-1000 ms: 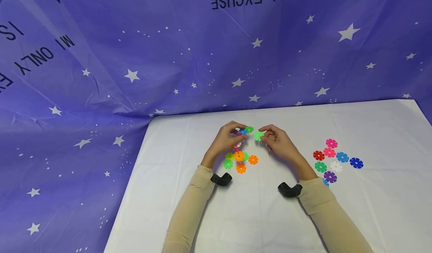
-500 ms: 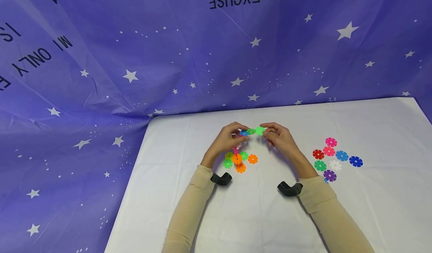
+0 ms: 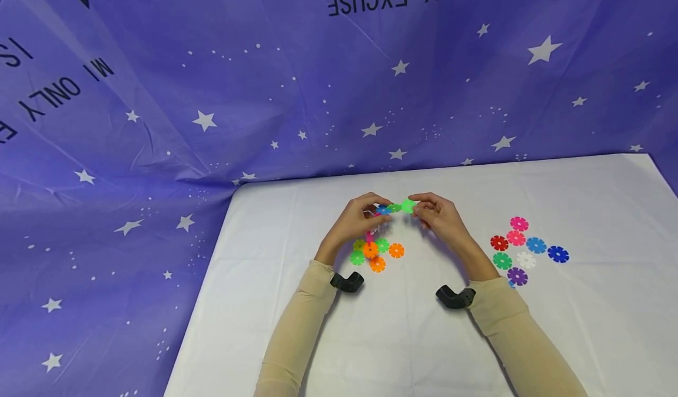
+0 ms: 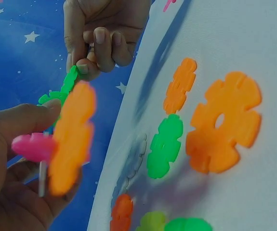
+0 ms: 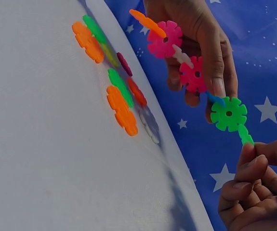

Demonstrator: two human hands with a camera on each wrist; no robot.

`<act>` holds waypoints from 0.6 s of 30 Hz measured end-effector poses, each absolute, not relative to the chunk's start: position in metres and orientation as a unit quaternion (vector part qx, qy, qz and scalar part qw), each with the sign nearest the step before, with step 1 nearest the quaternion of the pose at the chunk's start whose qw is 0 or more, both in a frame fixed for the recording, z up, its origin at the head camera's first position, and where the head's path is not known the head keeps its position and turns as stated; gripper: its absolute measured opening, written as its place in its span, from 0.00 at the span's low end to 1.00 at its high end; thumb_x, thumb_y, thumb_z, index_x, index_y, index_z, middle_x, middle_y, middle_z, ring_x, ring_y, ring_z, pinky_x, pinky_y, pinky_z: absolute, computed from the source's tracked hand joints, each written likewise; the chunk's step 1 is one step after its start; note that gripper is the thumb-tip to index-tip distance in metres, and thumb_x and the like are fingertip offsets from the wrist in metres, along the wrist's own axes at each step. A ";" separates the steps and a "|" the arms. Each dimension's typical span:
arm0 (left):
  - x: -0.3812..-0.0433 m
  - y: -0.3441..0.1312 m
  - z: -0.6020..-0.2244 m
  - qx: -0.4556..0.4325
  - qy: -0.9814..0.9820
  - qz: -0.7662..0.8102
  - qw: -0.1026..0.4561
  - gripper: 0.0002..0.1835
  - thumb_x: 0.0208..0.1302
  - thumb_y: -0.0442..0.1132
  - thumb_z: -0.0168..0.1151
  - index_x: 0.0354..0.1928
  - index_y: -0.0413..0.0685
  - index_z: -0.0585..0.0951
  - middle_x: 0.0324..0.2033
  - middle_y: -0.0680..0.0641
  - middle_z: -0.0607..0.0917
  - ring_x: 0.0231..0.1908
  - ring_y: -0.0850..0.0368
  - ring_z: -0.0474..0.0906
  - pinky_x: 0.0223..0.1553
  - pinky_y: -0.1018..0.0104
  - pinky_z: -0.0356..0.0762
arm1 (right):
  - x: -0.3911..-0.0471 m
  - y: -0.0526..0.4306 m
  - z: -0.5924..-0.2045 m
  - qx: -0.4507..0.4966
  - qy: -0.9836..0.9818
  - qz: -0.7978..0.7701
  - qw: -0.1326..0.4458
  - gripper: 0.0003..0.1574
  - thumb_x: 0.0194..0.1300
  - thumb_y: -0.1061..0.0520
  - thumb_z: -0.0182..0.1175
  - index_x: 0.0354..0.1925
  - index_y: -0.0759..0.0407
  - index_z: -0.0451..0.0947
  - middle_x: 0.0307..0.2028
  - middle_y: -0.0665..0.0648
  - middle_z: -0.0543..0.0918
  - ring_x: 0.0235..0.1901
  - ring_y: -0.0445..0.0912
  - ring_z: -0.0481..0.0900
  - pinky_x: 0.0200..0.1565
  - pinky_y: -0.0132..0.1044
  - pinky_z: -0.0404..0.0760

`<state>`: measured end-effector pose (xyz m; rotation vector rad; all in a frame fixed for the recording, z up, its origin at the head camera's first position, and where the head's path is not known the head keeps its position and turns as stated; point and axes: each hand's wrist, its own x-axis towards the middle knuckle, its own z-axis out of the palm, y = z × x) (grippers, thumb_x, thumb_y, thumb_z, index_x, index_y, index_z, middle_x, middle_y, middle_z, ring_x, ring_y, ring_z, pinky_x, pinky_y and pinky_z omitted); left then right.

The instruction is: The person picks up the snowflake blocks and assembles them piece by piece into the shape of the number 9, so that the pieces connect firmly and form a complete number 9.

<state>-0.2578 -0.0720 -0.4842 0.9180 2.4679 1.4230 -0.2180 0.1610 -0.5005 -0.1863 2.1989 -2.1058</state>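
Note:
My left hand (image 3: 356, 219) grips a chain of notched plastic snowflake discs above the table. In the right wrist view the chain runs from an orange disc (image 5: 147, 22) through a pink disc (image 5: 163, 45), a white disc (image 5: 182, 57), a second pink disc (image 5: 192, 77) and a blue disc (image 5: 216, 99) to a green disc (image 5: 220, 115). Thumb and fingers of my right hand (image 3: 441, 220) pinch a bright green disc (image 3: 407, 206) edge-on against that green end. Whether their slots are fully locked is too small to tell. Left fingers partly cover the chain's middle.
Below my left hand lie loose discs, among them an orange disc (image 3: 396, 250), a light green disc (image 3: 357, 257) and a white disc (image 4: 137, 159). Farther right is another group, with a purple disc (image 3: 517, 276) and a dark blue disc (image 3: 558, 254). A starry purple cloth (image 3: 318, 91) hangs behind the white table (image 3: 402, 338).
The right hand has brought the bright green disc up and slightly left until it meets the chain's green end. The chain's hanging orange end has shifted slightly down and left. Over the last half second little moves.

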 end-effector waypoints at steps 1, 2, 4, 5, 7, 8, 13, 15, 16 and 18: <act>-0.258 -0.072 -0.484 0.307 0.823 0.472 0.072 0.14 0.62 0.37 0.68 0.50 0.47 0.84 0.45 0.48 0.84 0.39 0.58 0.79 0.46 0.69 0.79 | -0.218 0.161 -0.501 -0.063 0.721 -0.688 0.045 0.20 0.71 0.62 0.55 0.59 0.69 0.73 0.31 0.51 0.75 0.22 0.42 0.70 0.24 0.31 0.71; -0.258 -0.072 -0.484 0.308 0.824 0.470 0.069 0.14 0.62 0.38 0.68 0.50 0.47 0.84 0.45 0.48 0.84 0.39 0.58 0.78 0.45 0.69 0.79 | -0.218 0.161 -0.501 -0.065 0.722 -0.687 0.044 0.20 0.71 0.63 0.55 0.58 0.69 0.74 0.31 0.51 0.75 0.22 0.42 0.70 0.24 0.31 0.71; -0.258 -0.072 -0.485 0.308 0.828 0.465 0.064 0.14 0.62 0.38 0.68 0.50 0.48 0.85 0.45 0.48 0.85 0.39 0.59 0.78 0.44 0.69 0.78 | -0.219 0.161 -0.501 -0.070 0.725 -0.684 0.041 0.19 0.71 0.64 0.55 0.58 0.70 0.74 0.31 0.53 0.76 0.21 0.42 0.70 0.24 0.32 0.72; -0.258 -0.071 -0.485 0.307 0.829 0.463 0.062 0.14 0.62 0.39 0.68 0.50 0.49 0.85 0.44 0.48 0.85 0.38 0.59 0.77 0.43 0.69 0.78 | -0.219 0.161 -0.501 -0.072 0.726 -0.683 0.040 0.19 0.71 0.64 0.55 0.58 0.70 0.74 0.31 0.53 0.76 0.21 0.42 0.70 0.24 0.32 0.72; -0.258 -0.071 -0.485 0.306 0.829 0.463 0.061 0.13 0.62 0.39 0.68 0.50 0.50 0.85 0.44 0.48 0.85 0.38 0.59 0.76 0.42 0.68 0.78 | -0.219 0.161 -0.501 -0.076 0.727 -0.681 0.038 0.19 0.71 0.65 0.54 0.58 0.70 0.73 0.31 0.55 0.77 0.21 0.41 0.70 0.24 0.32 0.73; -0.258 -0.071 -0.485 0.305 0.829 0.464 0.061 0.13 0.62 0.40 0.68 0.50 0.50 0.85 0.44 0.47 0.85 0.38 0.59 0.76 0.42 0.67 0.78 | -0.219 0.162 -0.501 -0.077 0.728 -0.680 0.038 0.19 0.71 0.65 0.54 0.58 0.71 0.73 0.31 0.56 0.78 0.20 0.41 0.70 0.24 0.32 0.73; -0.257 -0.070 -0.485 0.305 0.829 0.465 0.062 0.14 0.62 0.40 0.68 0.50 0.51 0.85 0.44 0.44 0.85 0.37 0.58 0.76 0.42 0.68 0.77 | -0.219 0.162 -0.501 -0.076 0.727 -0.681 0.038 0.19 0.71 0.66 0.53 0.58 0.71 0.73 0.30 0.57 0.79 0.21 0.42 0.71 0.24 0.32 0.73; -0.257 -0.070 -0.485 0.305 0.829 0.465 0.064 0.14 0.62 0.39 0.68 0.50 0.51 0.85 0.44 0.44 0.85 0.37 0.58 0.76 0.42 0.68 0.77 | -0.219 0.162 -0.501 -0.077 0.727 -0.681 0.037 0.19 0.71 0.66 0.53 0.58 0.71 0.73 0.30 0.58 0.79 0.21 0.43 0.71 0.23 0.32 0.73; -0.256 -0.070 -0.484 0.306 0.829 0.463 0.064 0.14 0.62 0.39 0.68 0.50 0.50 0.85 0.44 0.45 0.85 0.37 0.58 0.76 0.41 0.69 0.77 | -0.219 0.162 -0.501 -0.077 0.726 -0.682 0.036 0.19 0.71 0.67 0.53 0.58 0.72 0.73 0.30 0.58 0.79 0.21 0.43 0.71 0.23 0.33 0.72; -0.256 -0.070 -0.484 0.307 0.831 0.459 0.064 0.14 0.63 0.39 0.68 0.50 0.50 0.85 0.44 0.45 0.85 0.37 0.59 0.75 0.41 0.69 0.76 | -0.218 0.162 -0.500 -0.079 0.725 -0.683 0.036 0.19 0.71 0.67 0.53 0.58 0.72 0.73 0.30 0.58 0.79 0.21 0.42 0.71 0.24 0.32 0.72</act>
